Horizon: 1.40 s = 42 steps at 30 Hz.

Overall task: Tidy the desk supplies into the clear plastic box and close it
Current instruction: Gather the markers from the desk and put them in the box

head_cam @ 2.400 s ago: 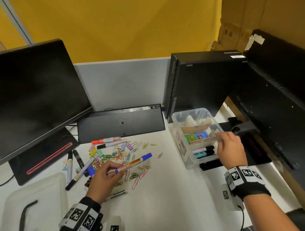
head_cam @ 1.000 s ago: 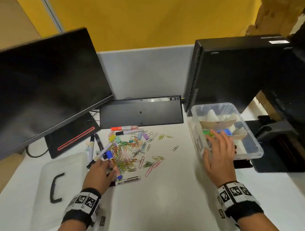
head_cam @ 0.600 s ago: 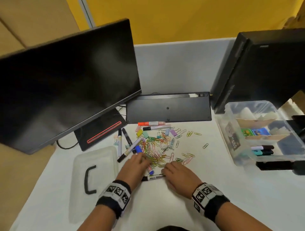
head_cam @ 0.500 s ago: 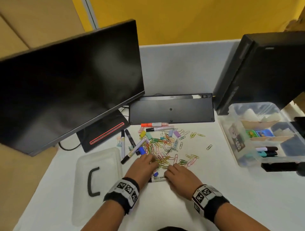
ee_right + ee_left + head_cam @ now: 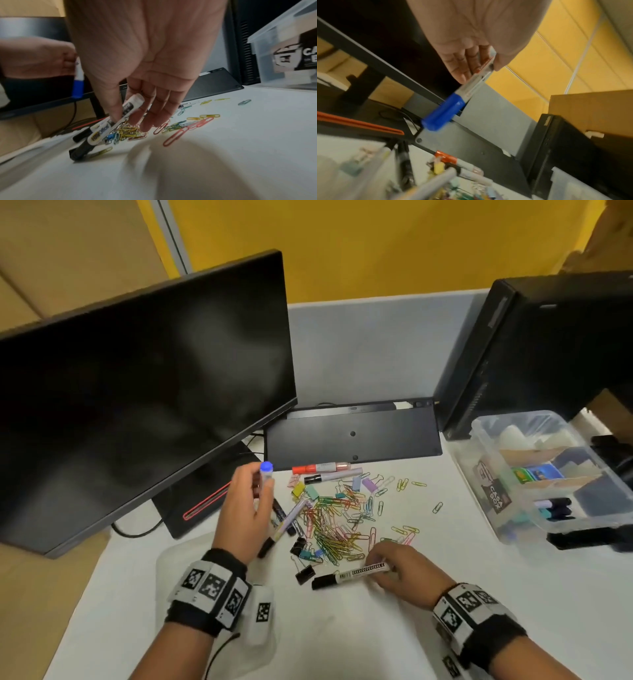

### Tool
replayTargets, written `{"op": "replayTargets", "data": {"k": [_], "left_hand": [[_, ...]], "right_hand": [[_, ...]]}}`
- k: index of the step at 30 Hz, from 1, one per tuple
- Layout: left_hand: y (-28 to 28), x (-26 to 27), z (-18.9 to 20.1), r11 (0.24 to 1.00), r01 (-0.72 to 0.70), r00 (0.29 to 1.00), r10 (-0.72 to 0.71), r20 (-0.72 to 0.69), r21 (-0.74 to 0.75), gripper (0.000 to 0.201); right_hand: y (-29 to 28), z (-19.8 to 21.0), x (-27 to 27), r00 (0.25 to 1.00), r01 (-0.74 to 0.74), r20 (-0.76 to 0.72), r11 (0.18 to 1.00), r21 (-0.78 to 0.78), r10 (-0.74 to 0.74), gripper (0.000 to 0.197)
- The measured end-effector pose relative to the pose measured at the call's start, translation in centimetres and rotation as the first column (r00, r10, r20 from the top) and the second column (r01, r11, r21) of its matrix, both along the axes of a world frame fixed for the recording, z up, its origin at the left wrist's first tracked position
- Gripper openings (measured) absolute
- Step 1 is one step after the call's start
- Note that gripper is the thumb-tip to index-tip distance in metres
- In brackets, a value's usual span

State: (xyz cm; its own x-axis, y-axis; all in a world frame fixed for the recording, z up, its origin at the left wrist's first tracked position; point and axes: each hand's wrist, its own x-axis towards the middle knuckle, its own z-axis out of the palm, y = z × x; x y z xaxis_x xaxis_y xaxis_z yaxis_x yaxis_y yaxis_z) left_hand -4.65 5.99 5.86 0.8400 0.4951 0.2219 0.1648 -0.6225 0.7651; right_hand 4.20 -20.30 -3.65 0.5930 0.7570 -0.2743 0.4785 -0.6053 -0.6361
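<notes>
The left hand [image 5: 244, 510] grips a blue-capped white marker [image 5: 453, 102] upright, the right hand [image 5: 404, 571] pinches a black-capped white marker [image 5: 349, 574] (cap touching the desk), and the clear plastic box [image 5: 486, 474] sits open, well to the right hand's right.

Two bare hands, the left hand [image 5: 244, 518] and the right hand [image 5: 406, 573], each hold one marker. Four more markers lie on the white desk [image 5: 445, 594]. One clear plastic box [image 5: 486, 460], one black monitor [image 5: 144, 392]. Coloured paper clips [image 5: 339, 525]: too many to count.
</notes>
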Motion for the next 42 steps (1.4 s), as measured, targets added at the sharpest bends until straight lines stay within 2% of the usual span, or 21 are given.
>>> {"op": "replayTargets", "data": {"k": [3,6,8,10,14,19,23,28,31,34,36,39,42], "left_hand": [[2.0,0.9,-1.8,0.996,0.01,0.978,0.008,-0.21,0.086,0.021],[2.2,2.1,-4.4,0.982,0.122,0.898,-0.048,-0.437,0.143,0.02],[1.9,3.0,-6.1,0.966,0.181,0.862,-0.066,-0.503,0.184,0.026],[1.4,3.8,-7.3,0.955,0.212,0.836,-0.067,-0.544,0.208,0.033],[0.8,4.8,-8.5,0.936,0.238,0.788,-0.029,-0.615,0.26,0.027],[0.4,4.8,-8.4,0.933,0.199,0.778,0.035,-0.627,0.3,0.025],[-0.5,4.3,-7.0,0.964,0.121,0.868,0.012,-0.497,0.236,0.021],[-2.9,3.7,-4.6,0.99,0.03,0.952,0.015,-0.306,0.14,0.027],[-4.3,4.1,-3.8,0.995,0.03,0.962,-0.001,-0.274,0.099,0.028],[-6.0,4.8,-3.0,0.996,0.06,0.97,-0.043,-0.241,0.067,0.028],[-7.3,5.3,-2.3,0.994,0.093,0.977,-0.078,-0.199,0.064,0.029],[-8.9,6.1,-1.4,0.99,0.124,0.981,-0.113,-0.159,0.061,0.028],[-10.4,6.5,-0.9,0.987,0.156,0.978,-0.149,-0.144,0.037,0.027]], "right_hand": [[-0.2,0.3,-0.1,0.995,0.076,-0.073,0.994,0.084,-0.07,0.011],[-0.3,1.0,-0.3,0.974,0.181,-0.171,0.966,0.184,-0.15,0.019],[-0.3,1.6,-0.3,0.957,0.236,-0.226,0.941,0.244,-0.182,0.022],[-0.5,2.3,-0.2,0.939,0.282,-0.275,0.917,0.283,-0.204,0.016],[-1.3,3.5,0.4,0.921,0.356,-0.282,0.874,0.329,-0.269,0.02],[-2.9,5.5,1.0,0.935,0.355,-0.136,0.848,0.394,-0.328,0.033],[-5.1,8.5,2.3,0.916,0.353,0.003,0.808,0.472,-0.401,0.031],[-10.2,11.9,5.2,0.821,0.373,0.167,0.733,0.568,-0.547,0.028],[-14.0,12.9,7.0,0.75,0.396,0.304,0.767,0.505,-0.588,0.028],[-17.5,13.0,8.5,0.697,0.416,0.464,0.835,0.362,-0.548,0.03],[-19.0,12.6,9.3,0.712,0.458,0.51,0.869,0.185,-0.484,0.034],[-20.2,11.3,10.8,0.75,0.491,0.538,0.869,-0.064,-0.384,0.036],[-20.9,10.3,12.0,0.805,0.435,0.513,0.885,-0.168,-0.298,0.031]]}}
